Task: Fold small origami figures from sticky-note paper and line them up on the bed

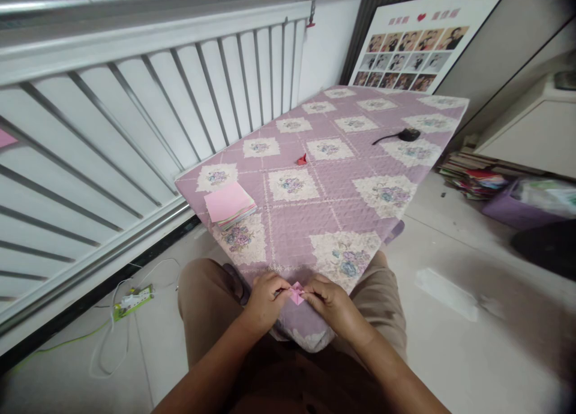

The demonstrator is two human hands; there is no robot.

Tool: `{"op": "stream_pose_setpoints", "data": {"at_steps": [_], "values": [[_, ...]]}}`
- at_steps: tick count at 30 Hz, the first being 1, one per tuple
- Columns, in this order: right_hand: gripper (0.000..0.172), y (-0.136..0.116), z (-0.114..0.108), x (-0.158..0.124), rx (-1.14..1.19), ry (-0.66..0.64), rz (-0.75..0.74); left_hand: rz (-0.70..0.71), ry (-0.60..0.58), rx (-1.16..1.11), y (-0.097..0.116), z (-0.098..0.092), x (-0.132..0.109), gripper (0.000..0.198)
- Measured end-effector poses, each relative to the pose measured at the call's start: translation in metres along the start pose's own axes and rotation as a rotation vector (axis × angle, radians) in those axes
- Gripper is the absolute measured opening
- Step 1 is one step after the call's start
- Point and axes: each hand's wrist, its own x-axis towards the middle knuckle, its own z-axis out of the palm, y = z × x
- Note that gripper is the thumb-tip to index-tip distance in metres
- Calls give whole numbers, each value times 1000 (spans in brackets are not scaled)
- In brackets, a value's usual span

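Observation:
Both my hands meet at the near corner of a table covered with a purple floral cloth [315, 222]. Between them is a small folded pink paper piece [296, 294]. My left hand [264, 303] pinches its left side with curled fingers. My right hand [330, 303] pinches its right side. A stack of square coloured papers [229, 205], pink on top, lies on the table's left edge, well beyond my hands. A small red folded paper shape [301, 159] sits farther out near the table's middle.
A black object with a cord [407, 135] lies at the table's far right. White metal railing [135, 120] runs along the left. A photo board [414, 48] leans at the back. Books [472, 180] and a purple bin [517, 207] are on the floor right; a power strip [132, 300] lies left.

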Motion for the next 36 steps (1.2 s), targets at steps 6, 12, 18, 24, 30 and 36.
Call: {"op": "stream_pose_setpoints", "data": {"at_steps": [6,12,18,24,30,36], "values": [[23,-8,-7,1,132,88,37,-123,152,-289,4,2,0,9],[21,-6,-3,2,281,261,166,-260,200,-434,10,6,-2,11],[22,-1,8,0,429,258,266,-267,236,-394,8,11,-5,10],[23,-2,9,0,325,264,234,-219,281,-185,7,15,-5,10],[16,13,-3,0,-20,159,79,-4,57,87,-2,12,0,11],[27,22,-4,-1,-181,218,-33,8,9,246,-6,13,-1,25]]}}
